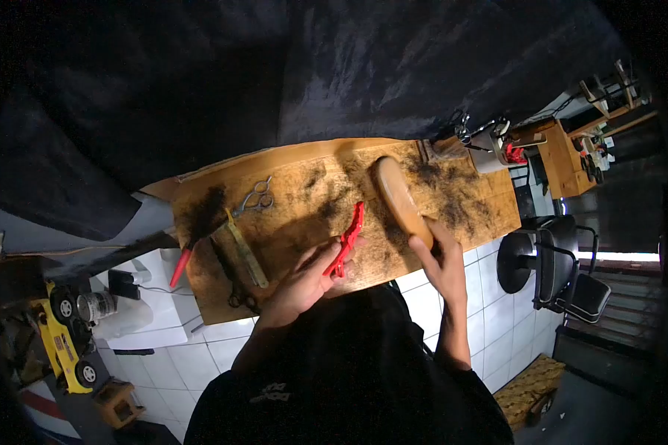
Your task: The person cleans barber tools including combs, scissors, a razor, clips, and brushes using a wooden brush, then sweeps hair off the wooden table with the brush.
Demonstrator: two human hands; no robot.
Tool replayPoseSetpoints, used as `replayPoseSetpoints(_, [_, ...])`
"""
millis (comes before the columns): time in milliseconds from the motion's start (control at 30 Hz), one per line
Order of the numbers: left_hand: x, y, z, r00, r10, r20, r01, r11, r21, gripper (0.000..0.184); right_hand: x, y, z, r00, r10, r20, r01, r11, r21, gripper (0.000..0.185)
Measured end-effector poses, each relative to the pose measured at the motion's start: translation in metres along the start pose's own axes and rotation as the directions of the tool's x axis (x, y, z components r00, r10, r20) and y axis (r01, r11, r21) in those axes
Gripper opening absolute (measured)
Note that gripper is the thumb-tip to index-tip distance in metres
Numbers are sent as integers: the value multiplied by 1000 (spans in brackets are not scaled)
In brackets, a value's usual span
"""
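Hair clippings (453,189) all over the wooden surface (304,248), lol. My left grip (340,258) is closed round a red clip (355,225) above it. Right grip (427,234) is closed on the near end of a wooden-backed brush (398,196), thumb one side, fingers the other, far end angled left. Silver scissors (256,199) lie off to the left, well apart from the brush.

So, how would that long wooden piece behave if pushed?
The long wooden piece looks stiff, being thick and solid-looking. Its glossy surface may feel a little slippery to the right hand. Pushed at one end, its long shape would probably make it swing round rather than slide straight.
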State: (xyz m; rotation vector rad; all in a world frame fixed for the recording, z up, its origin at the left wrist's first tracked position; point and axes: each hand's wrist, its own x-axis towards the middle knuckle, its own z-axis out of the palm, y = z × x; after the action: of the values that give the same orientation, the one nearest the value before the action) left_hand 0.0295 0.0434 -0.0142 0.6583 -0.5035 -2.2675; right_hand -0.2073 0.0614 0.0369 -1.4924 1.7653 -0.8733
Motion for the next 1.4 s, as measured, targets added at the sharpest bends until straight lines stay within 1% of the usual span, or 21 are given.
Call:
replayPoseSetpoints(133, [5, -18, -13, 999, 41, -20, -44, 989, -145, 41, -24, 0, -2, 858, -241, 454, 145, 961, 234, 46])
replayPoseSetpoints(167, [12, -12, -24, 995, -94, 24, 95, 995, -42, 45, -23, -6, -1, 812, -252, 527, 140, 960, 243, 48])
replayPoseSetpoints(233, [-1, -21, -9, 993, 42, 106, -36, 998, -56, 50, -24, -1, 3, 875, -133, 465, 118, 991, 61, 48])
replayPoseSetpoints(300, [0, -35, -35, 994, 94, 50, -103, 965, 241, 46, -15, 22, 6, 968, -137, 208, 112, 985, 131, 48])
replayPoseSetpoints(367, [-1, -2, -20, 960, -149, 236, 120, 984, 134, 45, -7, 11, 0, 991, -24, -132, 17, 998, -57, 46])
replayPoseSetpoints(433, [1, -6, -19, 978, -116, 171, 110, 993, 45, 41, -5, 17, -10, 990, 32, -137, -23, 998, 62, 45])
replayPoseSetpoints(500, [0, -13, -5, 996, -41, -81, 40, 999, -3, 34, -15, 21, -17, 996, -61, 66, 52, 990, 129, 45])
replayPoseSetpoints(633, [19, -25, -32, 999, -49, 16, 46, 986, 163, 47, -39, 11, -12, 831, -313, 459, 172, 931, 323, 47])
replayPoseSetpoints(667, [23, -29, -36, 980, -50, 190, 71, 992, -101, 43, -38, -1, -13, 814, -259, 519, 146, 957, 249, 45])
replayPoseSetpoints(700, [26, -30, -34, 936, -7, 351, 138, 926, -351, 40, -35, 3, -12, 864, -250, 438, 181, 964, 194, 45])
replayPoseSetpoints(767, [4, -39, -33, 995, -27, 94, 23, 999, 48, 37, -28, 15, -8, 937, -237, 258, 227, 972, 66, 44])
replayPoseSetpoints(800, [1, -16, -7, 991, -122, 46, 112, 978, 173, 36, -23, 18, -11, 978, -76, 196, 67, 997, 50, 43])
replayPoseSetpoints(933, [2, -15, 5, 996, -67, -58, 73, 991, 112, 39, -17, 17, -19, 987, 101, -123, -101, 995, 1, 46])
replayPoseSetpoints(1000, [7, -19, 4, 994, -32, -105, 43, 993, 106, 40, -27, 20, -21, 994, -50, 101, 39, 994, 107, 46])
replayPoseSetpoints(1067, [13, -23, -11, 999, 9, 40, -12, 998, 68, 43, -40, 15, -20, 924, -230, 307, 181, 966, 182, 46])
replayPoseSetpoints(1100, [16, -22, -12, 993, 28, 114, -33, 998, 45, 45, -43, 12, -16, 878, -262, 401, 168, 953, 254, 45])
replayPoseSetpoints(1133, [14, -19, 6, 998, 10, -66, 11, 951, 309, 46, -43, 7, -17, 857, -193, 478, 119, 976, 181, 45])
replayPoseSetpoints(1167, [12, -21, 5, 999, -11, -40, 21, 968, 251, 45, -41, 3, -19, 827, -121, 549, 75, 992, 105, 46])
replayPoseSetpoints(1233, [6, -27, 1, 999, -49, 15, 46, 990, 134, 42, -34, 19, -13, 944, -189, 271, 148, 975, 164, 47])
replayPoseSetpoints(1267, [5, -14, 7, 983, -183, 16, 176, 964, 198, 41, -31, 30, -14, 981, -68, 184, 45, 990, 131, 47])
replayPoseSetpoints(1400, [5, -14, 13, 982, -187, -24, 188, 967, 170, 43, -24, 20, -28, 974, 149, -170, -140, 988, 63, 43])
